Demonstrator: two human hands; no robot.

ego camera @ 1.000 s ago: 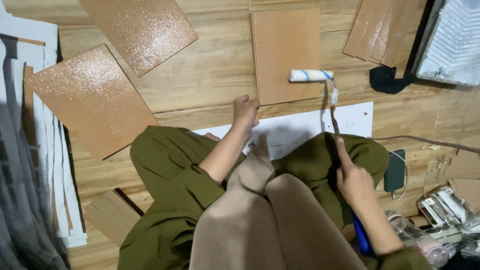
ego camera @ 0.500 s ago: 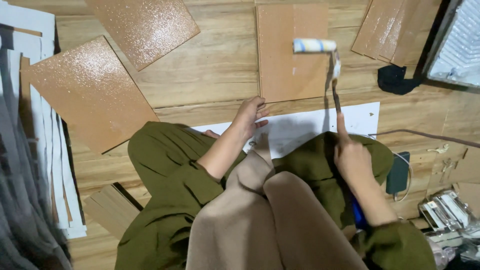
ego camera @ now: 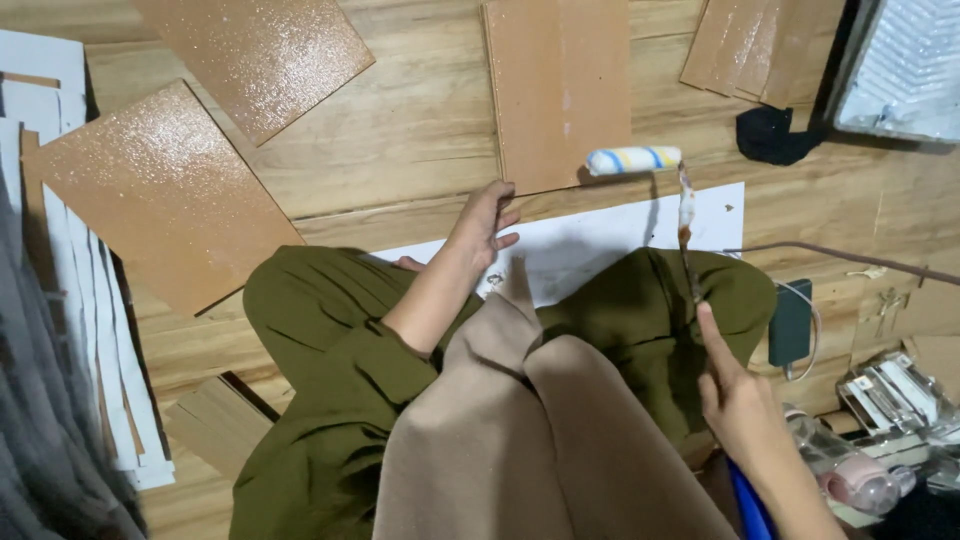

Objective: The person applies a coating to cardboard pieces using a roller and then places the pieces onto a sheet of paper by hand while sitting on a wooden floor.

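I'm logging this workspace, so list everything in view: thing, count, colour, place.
Plain rectangular board: one, matte brown, top centre on the wooden floor.
Small paint roller with striped sleeve: one, white with blue and yellow bands, at the plain board's lower edge.
Glittery coated boards: two, shiny brown, upper left.
Stacked wooden panels: several, brown, top right.
White paper sheet: one, under the knees.
Paint tray: one, pale, top right corner.
Black cloth: one, beside the tray.
Dark flat device: one, right.
White strips: several, left edge.
Left hand: touches the plain board's corner.
Right hand: grips the roller's handle.
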